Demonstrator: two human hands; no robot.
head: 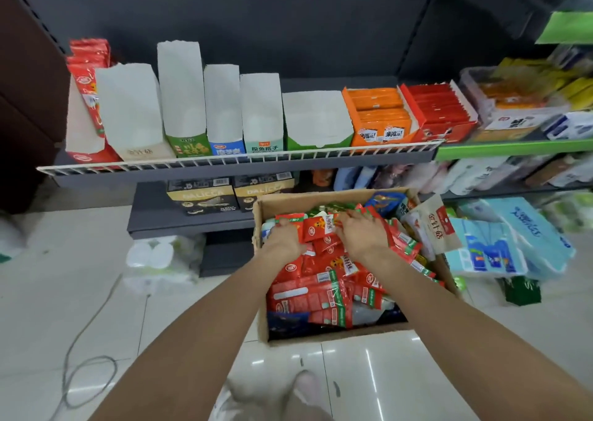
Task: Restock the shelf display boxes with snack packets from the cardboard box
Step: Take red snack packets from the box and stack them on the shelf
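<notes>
Shelf (244, 171), dark, with a white wire front rail, carrying a row of display boxes. From the left: a red display box (84, 125) holding a few red packets stood upright at its back; five white-walled display boxes (179, 99) showing only their bare inner walls; an orange box (380, 117) and a red box (441, 112), both packed with flat packets. Below and in front, on the tiled floor, the cardboard box (321, 335) stands open, heaped with red snack packets (308, 295) mixed with a few blue, green and beige ones. Both arms reach forward and down into the box from the near side. Left hand (284, 239), at the box's left wall, fingers curled round a red packet (290, 223). Right hand (362, 231), knuckles up, fingers bent down onto the packets beside it; whether they pinch one cannot be told. The two hands lie close together, near the far end of the heap.
</notes>
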